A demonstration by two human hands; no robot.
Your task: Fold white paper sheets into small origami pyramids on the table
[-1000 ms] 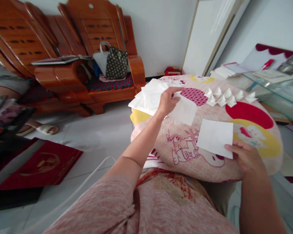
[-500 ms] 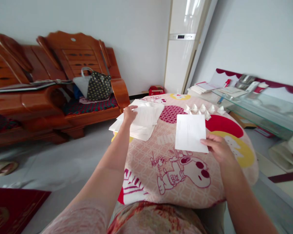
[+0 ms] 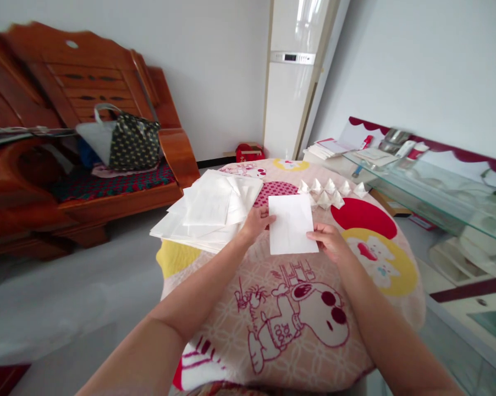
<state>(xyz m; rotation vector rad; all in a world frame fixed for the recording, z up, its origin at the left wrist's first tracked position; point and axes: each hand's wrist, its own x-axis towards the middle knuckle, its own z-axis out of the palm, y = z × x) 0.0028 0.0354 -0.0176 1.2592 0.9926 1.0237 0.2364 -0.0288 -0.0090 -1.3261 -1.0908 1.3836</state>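
A white sheet of paper [image 3: 291,224] is held up above the table between my two hands. My left hand [image 3: 258,222] pinches its left edge. On the opposite side my right hand [image 3: 329,240] grips the lower right edge, thumb in front. Left of the sheet lies a spread pile of white papers [image 3: 207,206] at the table's left side. Several small folded white paper shapes [image 3: 329,192] with pointed tops stand in rows beyond the sheet, to the right.
A patterned cloth with a cartoon dog [image 3: 293,324] covers the table. To the right stands a glass-topped cabinet [image 3: 446,187] with papers and metal containers. A wooden sofa [image 3: 149,190] carrying a dark patterned bag [image 3: 134,142] is at the left, and a tall white air conditioner [image 3: 289,104] fills the corner.
My left hand has left the paper pile and come right to take the sheet's left edge. My right hand stays on the sheet. The view has turned slightly right.
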